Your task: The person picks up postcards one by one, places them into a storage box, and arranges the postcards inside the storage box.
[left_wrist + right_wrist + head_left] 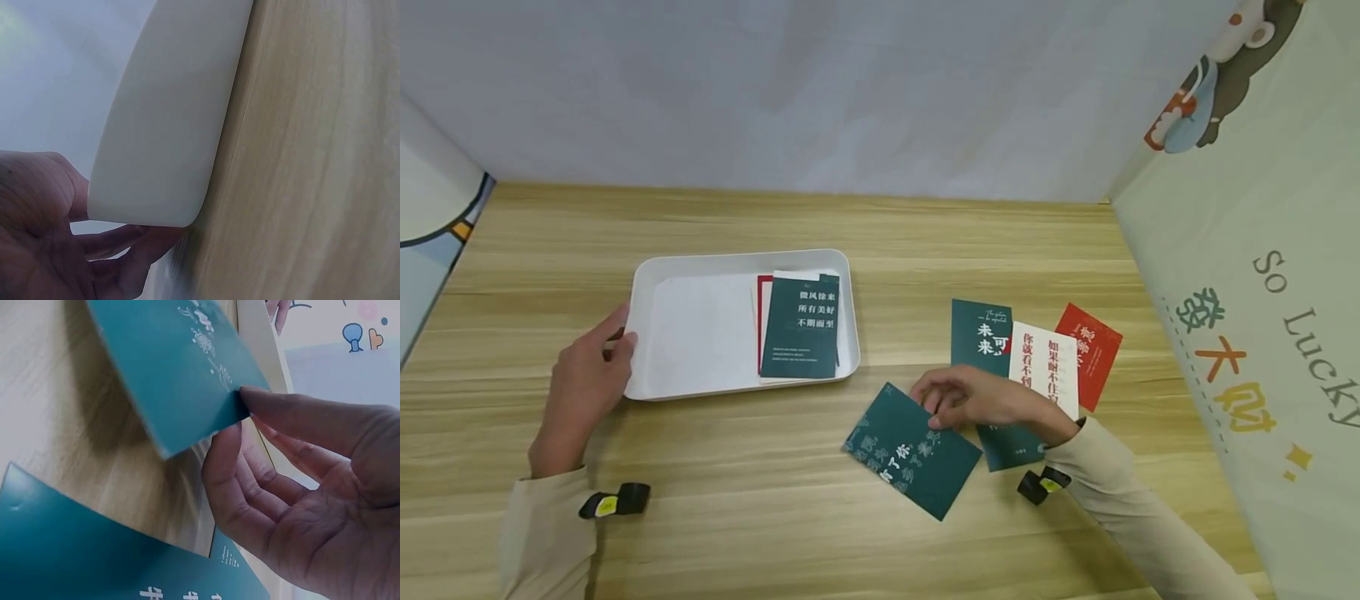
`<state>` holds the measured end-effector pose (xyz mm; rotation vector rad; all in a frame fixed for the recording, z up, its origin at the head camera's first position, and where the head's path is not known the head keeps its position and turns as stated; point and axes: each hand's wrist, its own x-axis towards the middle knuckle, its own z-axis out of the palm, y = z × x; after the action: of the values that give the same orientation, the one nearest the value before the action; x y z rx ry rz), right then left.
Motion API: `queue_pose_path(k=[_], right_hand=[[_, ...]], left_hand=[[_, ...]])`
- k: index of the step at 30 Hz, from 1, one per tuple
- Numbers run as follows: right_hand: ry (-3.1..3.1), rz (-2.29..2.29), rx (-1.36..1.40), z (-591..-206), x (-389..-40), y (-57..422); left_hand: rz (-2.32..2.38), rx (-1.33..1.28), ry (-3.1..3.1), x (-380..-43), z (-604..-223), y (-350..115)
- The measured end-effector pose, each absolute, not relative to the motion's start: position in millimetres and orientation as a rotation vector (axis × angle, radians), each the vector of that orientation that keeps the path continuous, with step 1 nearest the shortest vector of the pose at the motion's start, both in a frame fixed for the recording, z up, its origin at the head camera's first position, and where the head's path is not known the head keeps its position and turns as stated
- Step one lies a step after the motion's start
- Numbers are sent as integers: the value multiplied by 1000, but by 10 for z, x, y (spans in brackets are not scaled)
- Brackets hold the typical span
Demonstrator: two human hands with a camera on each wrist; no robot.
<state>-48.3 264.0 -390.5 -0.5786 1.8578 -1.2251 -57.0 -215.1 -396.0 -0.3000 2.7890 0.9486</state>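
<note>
My right hand (973,398) pinches a dark green card (910,467) with white lettering at its upper edge. In the right wrist view the thumb lies on the printed face of that card (181,381), with the index finger behind it, and the card tilts above the table. At the left, my left hand (591,367) grips the near-left end of a white tray (700,333), thumb at the rim. The left wrist view has its fingers (125,250) curled at the tray's end wall (162,137). A green card (801,333) tops a small pile in the tray's right part.
Right of the held card, another green card (981,329), a white card with red lettering (1052,358) and a red card (1097,350) overlap on the wooden table (737,500). A pale backdrop (775,100) stands behind, and a printed panel (1285,417) borders the right side.
</note>
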Motion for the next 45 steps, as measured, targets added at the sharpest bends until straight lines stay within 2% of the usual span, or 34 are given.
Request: queue_pose_path(k=[18,39,45], right_hand=[[1970,-1325,-501,-3900,-523,2710],[1984,-1582,-80,-3761,-517,2790],[1985,-1626,15,-3776,-635,2674]], left_hand=[[950,-305,2789,-582,-3968,-2140],[965,-304,2777,-573,-3944,-2124],[973,-315,2770,-568,-3948,-2132]])
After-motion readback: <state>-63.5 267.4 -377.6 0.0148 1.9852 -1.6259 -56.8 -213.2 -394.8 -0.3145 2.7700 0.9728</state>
